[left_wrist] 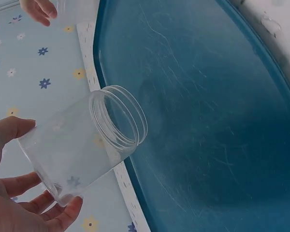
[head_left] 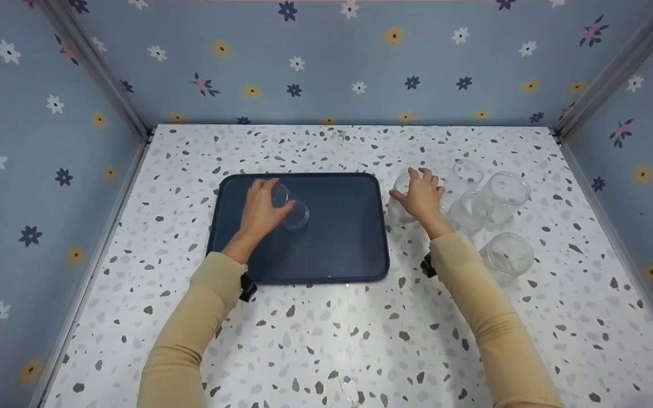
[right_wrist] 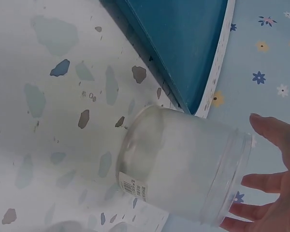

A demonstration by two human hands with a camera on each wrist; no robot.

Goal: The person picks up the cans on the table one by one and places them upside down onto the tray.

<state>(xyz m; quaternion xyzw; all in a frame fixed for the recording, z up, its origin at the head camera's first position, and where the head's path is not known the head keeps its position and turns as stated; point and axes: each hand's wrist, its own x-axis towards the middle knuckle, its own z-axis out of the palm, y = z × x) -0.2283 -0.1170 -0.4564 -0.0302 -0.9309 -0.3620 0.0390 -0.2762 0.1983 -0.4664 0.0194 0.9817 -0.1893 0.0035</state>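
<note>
My left hand (head_left: 263,211) grips a clear plastic jar (left_wrist: 72,145) by its base end, with thumb and fingers on either side. The jar is tipped upside down, and its threaded mouth points at the dark blue tray (head_left: 338,238). Whether the rim touches the tray I cannot tell. To the right of the tray, my right hand (head_left: 422,198) is over another clear jar (right_wrist: 179,164), fingers spread around its threaded top. That jar stands upright on the table with a small white label low on its side. A gap shows between my right thumb and its rim.
Several more clear jars stand close together at the right, among them a rear jar (head_left: 467,173), a far-right jar (head_left: 508,190) and a front jar (head_left: 509,255). The speckled white table (head_left: 315,340) is bounded by flower-patterned blue walls (head_left: 326,62) behind and at both sides.
</note>
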